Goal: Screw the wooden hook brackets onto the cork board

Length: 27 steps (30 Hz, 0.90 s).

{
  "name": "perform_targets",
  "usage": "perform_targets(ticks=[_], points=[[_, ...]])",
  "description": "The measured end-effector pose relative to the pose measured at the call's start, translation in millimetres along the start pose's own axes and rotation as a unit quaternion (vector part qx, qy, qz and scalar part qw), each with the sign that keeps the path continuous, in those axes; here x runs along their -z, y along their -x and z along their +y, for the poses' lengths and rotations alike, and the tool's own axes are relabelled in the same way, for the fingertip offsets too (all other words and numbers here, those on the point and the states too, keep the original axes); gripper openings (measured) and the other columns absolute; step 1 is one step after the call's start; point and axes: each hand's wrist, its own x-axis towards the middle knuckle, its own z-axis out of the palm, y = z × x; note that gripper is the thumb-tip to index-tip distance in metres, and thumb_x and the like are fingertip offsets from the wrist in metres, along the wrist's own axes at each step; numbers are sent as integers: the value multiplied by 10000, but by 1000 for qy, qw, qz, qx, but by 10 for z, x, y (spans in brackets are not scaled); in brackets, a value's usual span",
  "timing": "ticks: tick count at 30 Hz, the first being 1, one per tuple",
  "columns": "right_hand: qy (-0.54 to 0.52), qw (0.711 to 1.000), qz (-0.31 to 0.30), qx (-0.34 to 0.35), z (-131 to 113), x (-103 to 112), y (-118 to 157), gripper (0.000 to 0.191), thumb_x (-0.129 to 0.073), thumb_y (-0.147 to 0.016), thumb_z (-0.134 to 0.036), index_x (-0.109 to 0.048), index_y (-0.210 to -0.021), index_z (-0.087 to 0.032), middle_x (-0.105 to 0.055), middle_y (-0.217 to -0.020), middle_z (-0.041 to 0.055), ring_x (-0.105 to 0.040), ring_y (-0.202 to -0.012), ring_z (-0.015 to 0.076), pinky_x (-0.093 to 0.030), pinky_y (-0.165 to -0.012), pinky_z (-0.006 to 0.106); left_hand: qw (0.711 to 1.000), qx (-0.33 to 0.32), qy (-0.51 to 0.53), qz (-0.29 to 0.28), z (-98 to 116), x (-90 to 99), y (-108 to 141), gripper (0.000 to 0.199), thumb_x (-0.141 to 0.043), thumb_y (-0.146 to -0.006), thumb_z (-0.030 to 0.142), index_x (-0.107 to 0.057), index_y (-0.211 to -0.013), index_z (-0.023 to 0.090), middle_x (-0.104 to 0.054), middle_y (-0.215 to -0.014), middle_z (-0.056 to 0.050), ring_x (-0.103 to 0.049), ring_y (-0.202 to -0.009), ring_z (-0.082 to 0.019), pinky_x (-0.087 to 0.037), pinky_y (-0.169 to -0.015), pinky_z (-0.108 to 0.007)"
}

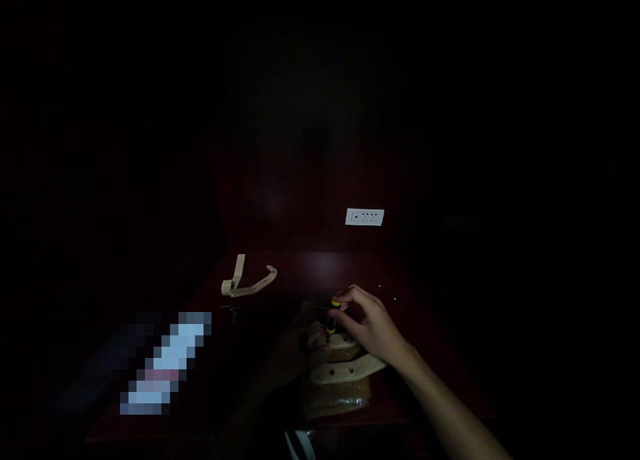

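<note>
My right hand (367,320) is closed around a short yellow-and-black screwdriver (331,325), held upright. Its tip points down at a hole in a pale wooden piece (343,341). In deep shadow, my left hand (293,350) grips the left end of that wooden piece, though its fingers show only dimly. A second curved wooden arm with two dark holes (345,371) lies nearer to me, below my right wrist. Both pieces rest on a brown block with a shiny, plastic-like wrapping (335,405).
A hooked wooden assembly (250,290) lies at the back left of the dark red table (320,263), with thin metal bits (233,311) before it. Small white specks (395,299) are at right. A white socket plate (365,217) is on the wall. A blurred-out bright rectangle (167,363) is at left.
</note>
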Motion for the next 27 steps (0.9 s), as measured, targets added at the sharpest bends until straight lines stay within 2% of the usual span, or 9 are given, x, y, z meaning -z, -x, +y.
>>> perform_targets(ticks=[3, 5, 11, 14, 17, 20, 23, 27], points=[[-36, 999, -16, -6, -7, 10, 27, 127, -564, -866, -255, -553, -974, -190, -621, -1069, 84, -604, -911, 156, -492, -793, 301, 1000, 10, -12, -4, 35, 8, -1, 321, -708, -696, 333, -680, -978, 182, -607, -1133, -85, -549, -1023, -243, -445, -917, -352], [-60, 998, -27, -14, -6, 13, 54, 143, -537, -881, -250, -554, -1012, -193, -621, -1108, 89, -606, -956, 161, -497, -811, 306, 1000, 6, -5, -5, 43, 11, -3, 335, -710, -695, 341, -679, -990, 186, -604, -1141, -85, -551, -1022, -241, -447, -910, -344], [-32, 999, 25, -29, 31, -29, 45, 175, -601, -842, -327, -607, -942, -184, -662, -962, 68, -628, -813, 156, -514, -734, 294, 1000, 2, -20, -9, 1, 10, -17, 336, -697, -705, 393, -677, -965, 180, -605, -1133, -82, -545, -1025, -235, -434, -913, -334], [-14, 999, 32, -18, 6, -39, 9, 188, -608, -833, -345, -617, -928, -183, -659, -905, 58, -617, -771, 152, -511, -713, 292, 999, -15, -33, -12, -8, 17, -27, 313, -688, -711, 389, -677, -941, 177, -615, -1124, -76, -541, -1018, -228, -427, -906, -318], [-21, 1000, 13, -11, -52, -27, -1, 175, -607, -830, -331, -602, -926, -186, -655, -938, 59, -620, -780, 149, -513, -716, 290, 998, -37, -48, -27, -12, 31, -39, 284, -662, -737, 366, -673, -947, 175, -630, -1093, -66, -545, -981, -213, -421, -886, -300], [-55, 998, -27, -16, -99, -5, 9, 204, -566, -853, -306, -569, -1018, -186, -644, -1035, 70, -632, -830, 146, -517, -740, 289, 997, -42, -62, -31, -23, 39, -55, 246, -647, -746, 356, -667, -894, 161, -647, -988, -50, -547, -918, -196, -424, -843, -281], [-74, 995, -60, -29, -98, 12, 14, 248, -528, -877, -306, -545, -1088, -177, -663, -971, 62, -640, -826, 144, -514, -734, 281, 996, -49, -59, -37, -33, 33, -72, 220, -651, -737, 366, -647, -792, 152, -636, -853, -24, -540, -817, -165, -428, -782, -256], [-51, 997, -46, -40, -51, 23, -2, 257, -551, -862, -348, -558, -1047, -169, -675, -904, 58, -641, -808, 153, -509, -718, 281, 997, -47, -30, -49, -54, 11, -83, 220, -652, -731, 359, -640, -781, 144, -613, -811, -18, -533, -753, -142, -435, -711, -235]])
